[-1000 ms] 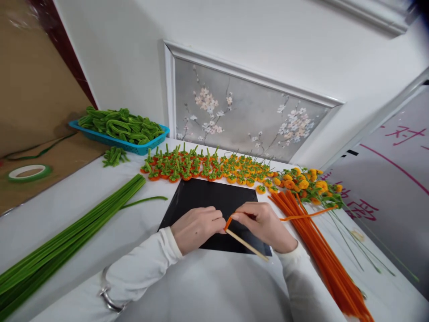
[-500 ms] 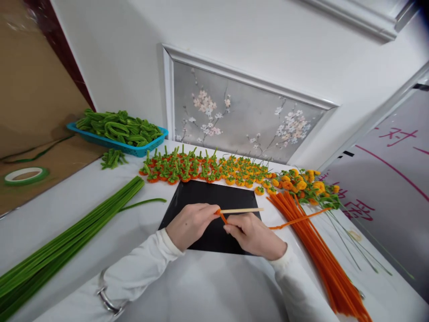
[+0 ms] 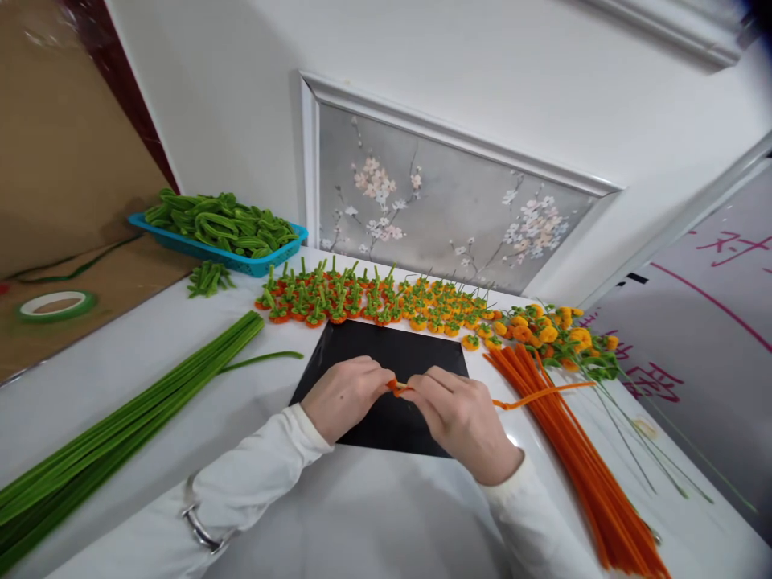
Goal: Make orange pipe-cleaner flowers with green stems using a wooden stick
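Both my hands meet over a black mat [image 3: 374, 347] on the white table. My left hand [image 3: 345, 396] pinches one end of an orange pipe cleaner [image 3: 399, 388] that is wound into a small coil between the fingertips. My right hand [image 3: 463, 418] is closed on the same pipe cleaner, whose long tail [image 3: 543, 395] trails off to the right. The wooden stick seen earlier is hidden by my right hand.
A bundle of orange pipe cleaners [image 3: 579, 466] lies to the right, green ones [image 3: 121, 434] to the left. Rows of small orange and yellow pieces with green stems [image 3: 374, 301] line the mat's far edge. A blue tray of green pieces [image 3: 220, 233] and a tape roll [image 3: 54, 305] sit at the left.
The wooden stick swung from pointing toward me, to pointing right, and is now hidden under my right hand. The orange pipe cleaner has been wound tighter between my fingertips.
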`<state>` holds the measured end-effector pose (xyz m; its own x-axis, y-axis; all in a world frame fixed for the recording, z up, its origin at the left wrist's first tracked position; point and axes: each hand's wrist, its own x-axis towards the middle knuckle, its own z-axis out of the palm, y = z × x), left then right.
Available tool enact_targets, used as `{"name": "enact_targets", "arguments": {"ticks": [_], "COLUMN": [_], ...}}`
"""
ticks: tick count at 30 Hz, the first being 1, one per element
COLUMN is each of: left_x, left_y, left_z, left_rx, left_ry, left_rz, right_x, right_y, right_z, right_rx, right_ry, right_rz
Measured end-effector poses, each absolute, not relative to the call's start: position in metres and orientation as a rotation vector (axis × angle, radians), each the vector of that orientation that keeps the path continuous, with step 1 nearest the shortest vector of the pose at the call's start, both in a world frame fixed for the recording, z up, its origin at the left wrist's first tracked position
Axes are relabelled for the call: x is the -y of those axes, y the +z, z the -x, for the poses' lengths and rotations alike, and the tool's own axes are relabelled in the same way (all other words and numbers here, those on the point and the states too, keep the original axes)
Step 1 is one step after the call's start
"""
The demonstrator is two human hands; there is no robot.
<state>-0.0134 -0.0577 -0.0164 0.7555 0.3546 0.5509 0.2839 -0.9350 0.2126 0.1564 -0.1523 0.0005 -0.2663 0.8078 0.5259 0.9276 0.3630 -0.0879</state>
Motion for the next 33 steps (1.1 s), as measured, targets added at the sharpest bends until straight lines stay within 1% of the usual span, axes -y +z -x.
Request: {"name": "enact_targets", "arguments": {"ticks": [7, 13, 17, 20, 25, 29, 33], "left_x": [0.062, 0.066, 0.062, 0.055, 0.046, 0.048, 0.051], "left_y": [-0.013, -0.012, -0.012, -0.014, -0.017, -0.016, -0.016], "left_z": [0.012, 0.012, 0.012, 0.015, 0.020, 0.020, 0.018], "left_rx": [-0.355, -0.304, -0.421, -0.619, -0.767, -0.732, -0.617], "left_ry": [0.865, 1.038, 1.162, 1.215, 1.132, 1.028, 1.045], "left_rz": [-2.936, -2.904, -2.823, -2.800, -2.943, -3.106, -3.156], "right_x": [0.145, 0.138, 0.135, 0.138, 0.149, 0.154, 0.153], "right_y": [0.001, -0.005, -0.013, -0.018, -0.013, -0.004, -0.001], "right_z": [-0.172, -0.187, -0.186, -0.174, -0.151, -0.146, -0.152], "right_rx": [1.933, 1.949, 2.038, 2.165, 2.349, 2.338, 2.197], "right_ry": [-0.103, 0.220, 0.436, 0.361, 0.089, -0.075, -0.131], "right_rz": [1.540, 1.656, 1.588, 1.553, 1.566, 1.558, 1.529]}}
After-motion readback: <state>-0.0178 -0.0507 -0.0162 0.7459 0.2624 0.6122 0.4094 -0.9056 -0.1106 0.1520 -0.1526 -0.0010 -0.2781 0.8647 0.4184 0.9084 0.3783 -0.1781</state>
